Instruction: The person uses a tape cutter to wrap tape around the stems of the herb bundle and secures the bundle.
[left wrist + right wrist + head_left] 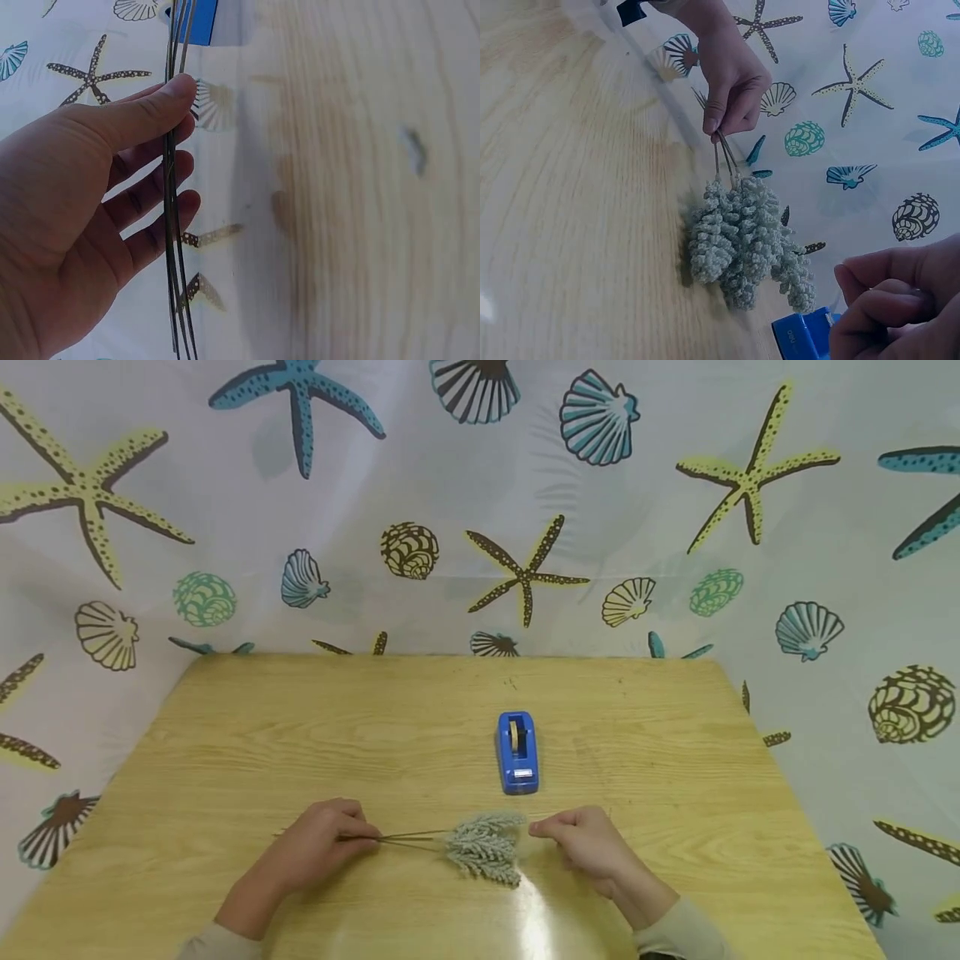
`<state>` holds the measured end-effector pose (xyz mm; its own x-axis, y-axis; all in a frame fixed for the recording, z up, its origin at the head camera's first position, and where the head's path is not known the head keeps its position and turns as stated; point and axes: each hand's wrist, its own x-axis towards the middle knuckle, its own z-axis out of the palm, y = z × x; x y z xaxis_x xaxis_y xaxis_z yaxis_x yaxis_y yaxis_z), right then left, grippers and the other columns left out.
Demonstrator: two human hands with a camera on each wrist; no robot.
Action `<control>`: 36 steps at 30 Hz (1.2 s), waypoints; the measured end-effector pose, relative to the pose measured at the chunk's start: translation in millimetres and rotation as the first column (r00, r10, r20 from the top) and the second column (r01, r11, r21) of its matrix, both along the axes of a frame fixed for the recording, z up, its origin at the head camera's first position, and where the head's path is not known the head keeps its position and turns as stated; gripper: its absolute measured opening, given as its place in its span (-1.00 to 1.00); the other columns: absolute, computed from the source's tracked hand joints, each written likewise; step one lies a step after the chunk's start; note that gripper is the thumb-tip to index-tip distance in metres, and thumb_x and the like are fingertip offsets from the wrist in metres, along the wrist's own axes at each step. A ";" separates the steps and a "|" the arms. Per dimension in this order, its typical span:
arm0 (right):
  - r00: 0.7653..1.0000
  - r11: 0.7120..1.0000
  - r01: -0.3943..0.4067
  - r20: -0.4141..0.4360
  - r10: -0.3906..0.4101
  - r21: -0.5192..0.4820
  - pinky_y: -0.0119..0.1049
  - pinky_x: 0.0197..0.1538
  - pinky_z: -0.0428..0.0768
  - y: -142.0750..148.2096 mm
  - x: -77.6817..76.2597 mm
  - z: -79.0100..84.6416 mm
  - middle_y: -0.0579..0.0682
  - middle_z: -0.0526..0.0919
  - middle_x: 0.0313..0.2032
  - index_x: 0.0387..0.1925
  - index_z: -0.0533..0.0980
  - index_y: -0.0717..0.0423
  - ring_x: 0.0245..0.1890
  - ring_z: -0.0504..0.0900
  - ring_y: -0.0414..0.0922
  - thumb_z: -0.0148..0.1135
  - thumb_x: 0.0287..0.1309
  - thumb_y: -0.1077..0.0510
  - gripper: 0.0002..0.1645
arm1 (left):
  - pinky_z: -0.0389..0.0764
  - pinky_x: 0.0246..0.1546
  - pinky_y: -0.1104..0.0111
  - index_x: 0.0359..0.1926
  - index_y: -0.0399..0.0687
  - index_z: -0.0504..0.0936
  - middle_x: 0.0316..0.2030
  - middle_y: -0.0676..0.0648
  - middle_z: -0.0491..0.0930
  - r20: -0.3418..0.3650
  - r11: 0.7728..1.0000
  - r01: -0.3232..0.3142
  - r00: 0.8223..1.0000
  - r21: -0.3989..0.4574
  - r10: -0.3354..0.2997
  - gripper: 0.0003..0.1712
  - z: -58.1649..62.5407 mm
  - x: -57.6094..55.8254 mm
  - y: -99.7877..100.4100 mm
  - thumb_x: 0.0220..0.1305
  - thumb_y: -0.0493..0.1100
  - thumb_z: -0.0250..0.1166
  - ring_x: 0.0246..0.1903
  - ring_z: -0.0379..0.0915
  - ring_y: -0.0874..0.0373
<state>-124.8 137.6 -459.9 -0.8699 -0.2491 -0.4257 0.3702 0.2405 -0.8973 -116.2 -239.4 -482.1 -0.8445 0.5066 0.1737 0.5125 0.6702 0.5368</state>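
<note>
My left hand [322, 843] grips the thin dark stems [171, 195] of a bunch of pale grey-green artificial flower sprigs. In the left wrist view the thumb presses the stems against the fingers. The bushy flower heads [486, 847] point right, low over the table; they fill the middle of the right wrist view [746, 232]. My right hand [588, 845] is just right of the heads' tips, fingers curled and the thumb close to the index finger. Nothing shows between those fingers in the right wrist view.
A blue tape dispenser [517, 752] with a roll of tape stands on the wood-grain table [337, 718], beyond the flower heads. Behind and beside the table hangs a white cloth [435, 602] printed with starfish and shells.
</note>
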 end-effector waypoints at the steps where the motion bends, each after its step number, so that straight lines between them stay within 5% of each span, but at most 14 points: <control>1: 1.000 1.000 -0.002 0.004 0.002 -0.014 -0.47 -0.61 0.13 0.5 -0.7 1.0 -0.24 0.16 -0.79 -0.43 0.66 0.41 -0.75 0.02 -0.30 0.35 0.19 0.11 -0.65 | 0.38 -0.51 0.54 -0.23 -0.01 0.83 -0.50 0.27 0.43 0.004 1.000 0.005 1.000 0.005 -0.005 -0.85 -0.1 -0.2 2.8 0.15 -0.25 0.45 -0.52 0.19 0.48; 12: 1.000 0.999 -0.020 0.013 0.020 -0.047 -0.49 -0.67 0.06 5.1 -3.4 5.1 -0.27 0.10 -0.84 -0.27 0.67 0.49 -0.78 -0.02 -0.32 0.36 0.15 0.14 -0.62 | 0.35 -0.53 0.54 -0.20 0.00 0.83 -0.52 0.26 0.37 0.080 1.000 0.005 0.997 0.006 -0.005 -0.85 1.1 -5.2 29.0 0.20 -0.23 0.42 -0.55 0.14 0.45; 36: 0.998 0.999 -0.024 -0.060 0.027 0.041 -0.46 -0.71 0.05 3.3 -11.8 14.6 -0.28 0.14 -0.90 -0.28 0.73 0.32 -0.85 -0.01 -0.35 0.39 0.13 0.10 -0.69 | 0.48 -0.46 0.53 -0.21 -0.05 0.83 -0.42 0.16 0.57 0.036 0.992 0.092 0.995 0.090 -0.096 -0.87 -7.0 -23.8 83.7 0.24 -0.26 0.40 -0.45 0.38 0.46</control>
<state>-136.5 140.9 -445.3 -0.8881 -0.2550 -0.3824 0.3086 0.2857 -0.9073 -140.1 -155.7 -489.0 -0.8013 0.5681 0.1877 0.5474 0.5695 0.6132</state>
